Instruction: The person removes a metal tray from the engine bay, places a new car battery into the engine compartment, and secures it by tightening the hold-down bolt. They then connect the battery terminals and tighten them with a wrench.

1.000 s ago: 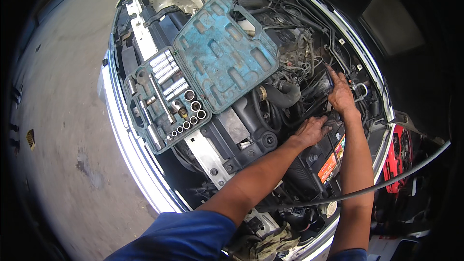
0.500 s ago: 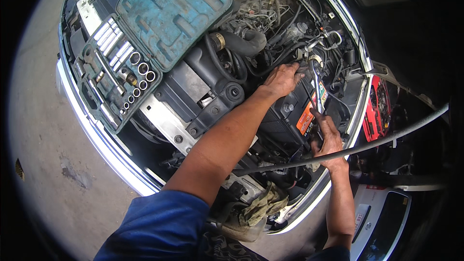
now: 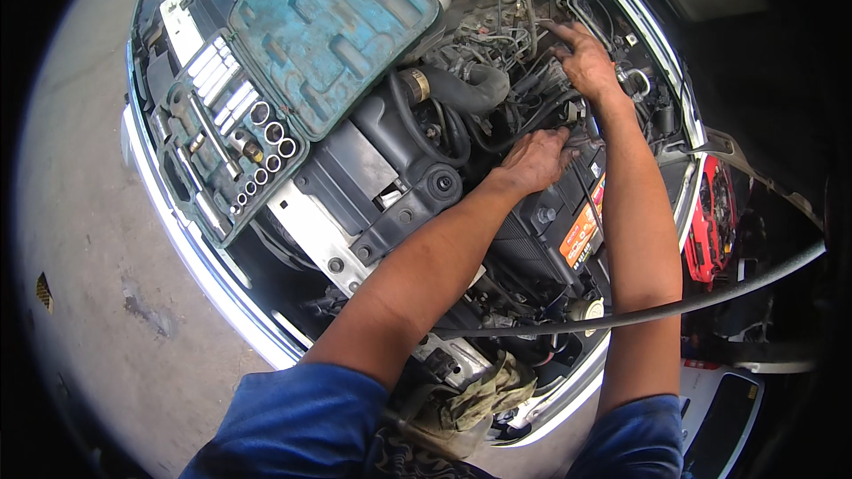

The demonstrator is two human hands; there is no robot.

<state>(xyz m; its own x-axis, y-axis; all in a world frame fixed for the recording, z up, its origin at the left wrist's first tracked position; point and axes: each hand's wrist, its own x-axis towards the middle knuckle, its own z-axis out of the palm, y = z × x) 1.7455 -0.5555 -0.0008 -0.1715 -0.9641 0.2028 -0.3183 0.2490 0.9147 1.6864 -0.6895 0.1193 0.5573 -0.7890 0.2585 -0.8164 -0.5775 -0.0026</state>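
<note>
the open engine bay of a white car fills most of the view, crowded with dark hoses, metal pipes and thin wires. across its front part lies a hinged teal-blue plastic tool case, opened flat, its worn lid toward the engine and its socket tray toward the front edge. a long, curved grey rod sweeps in from the right and passes in front of the right forearm. a red vehicle stands beyond the bay's right side.

a black rectangular battery with an orange label sits in the bay between the two forearms, partly covered by them. a thick, bent black rubber hose with a brass-coloured clamp runs just ahead of the left hand. a crumpled greenish-brown cloth lies at the near edge.

the left hand is at the battery's far end, fingers together and bent downward; whether they grip anything i cannot tell. the right hand is farther in, over the engine's pipes, forefinger stretched out to the left and the others curled; its grip is hidden too.

smallest are the round, shiny steel sockets, lined up in the tray.
</note>
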